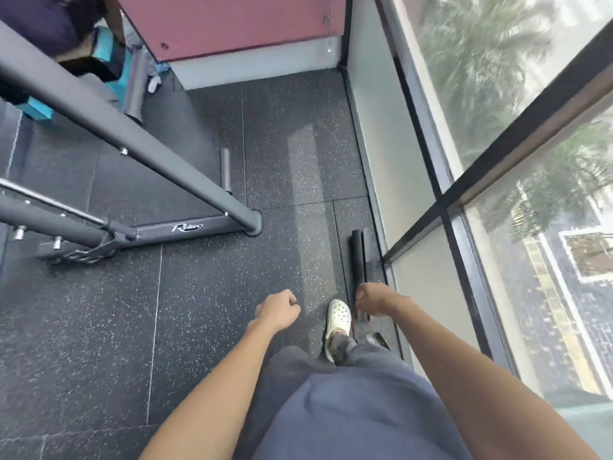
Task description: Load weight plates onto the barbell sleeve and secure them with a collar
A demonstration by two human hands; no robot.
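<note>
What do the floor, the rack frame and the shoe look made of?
Floor: likely rubber tiles, matte black with pale flecks and visible seams. Rack frame: probably steel tube, matte grey coat, bolts showing. Shoe: seemingly moulded foam, cream, with punched holes.

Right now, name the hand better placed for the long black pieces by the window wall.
Right, probably: the right hand hangs just over the long black pieces; the left hand is beyond the white clog.
</note>
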